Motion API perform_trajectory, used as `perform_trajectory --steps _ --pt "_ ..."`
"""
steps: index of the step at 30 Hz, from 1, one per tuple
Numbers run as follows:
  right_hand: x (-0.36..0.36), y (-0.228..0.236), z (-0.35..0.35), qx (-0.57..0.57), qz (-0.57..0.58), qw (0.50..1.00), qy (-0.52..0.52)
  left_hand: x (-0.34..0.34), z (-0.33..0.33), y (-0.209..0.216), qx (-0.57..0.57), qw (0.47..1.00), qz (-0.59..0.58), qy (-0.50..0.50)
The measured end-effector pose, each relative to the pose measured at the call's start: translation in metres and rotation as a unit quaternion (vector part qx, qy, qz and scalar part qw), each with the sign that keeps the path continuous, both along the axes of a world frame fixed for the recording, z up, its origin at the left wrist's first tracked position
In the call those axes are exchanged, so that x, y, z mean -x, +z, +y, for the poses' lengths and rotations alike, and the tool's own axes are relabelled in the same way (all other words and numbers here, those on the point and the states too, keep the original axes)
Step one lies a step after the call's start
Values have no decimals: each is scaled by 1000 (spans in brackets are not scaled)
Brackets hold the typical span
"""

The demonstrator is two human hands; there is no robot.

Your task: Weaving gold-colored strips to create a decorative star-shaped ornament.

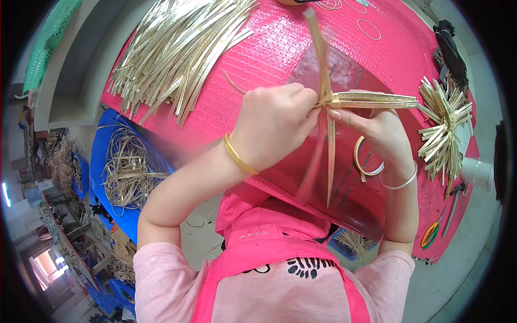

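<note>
Both hands, left hand (274, 126) and right hand (377, 132), pinch crossed gold strips (344, 99) above the pink worktop (269, 48).

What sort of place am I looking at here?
Probably a craft workshop bench: a heap of gold strips on a pink padded table, finished gold bows stacked alongside, and scissors nearby.

strips (328, 99): shiny gold
table cover (280, 37): hot pink, bubbly quilted texture (a dark red board (344, 183) lies on it)
bin (99, 161): bright blue
bangle (238, 156): gold
apron (258, 237): pink
scissors (431, 232): green and orange handles
</note>
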State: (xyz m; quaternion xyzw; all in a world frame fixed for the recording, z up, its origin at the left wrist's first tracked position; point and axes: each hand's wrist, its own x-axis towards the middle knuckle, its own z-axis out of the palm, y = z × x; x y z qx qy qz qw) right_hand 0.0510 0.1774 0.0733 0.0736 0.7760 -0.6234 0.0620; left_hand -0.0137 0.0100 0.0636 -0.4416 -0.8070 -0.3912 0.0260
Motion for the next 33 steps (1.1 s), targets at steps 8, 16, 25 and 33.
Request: perform_trajectory --steps 8,16,25,33 --pt "7 -21 -22 181 79 975 -104 -3 -1 7 -84 984 -148 51" --pt "-3 -18 -26 42 44 995 -81 26 -18 19 28 884 -465 -30" --pt "-2 -19 -32 417 49 903 -86 12 -17 36 -63 949 -306 -39" --pt "-3 -9 -43 237 106 955 -140 5 -15 36 -96 881 -464 -4"
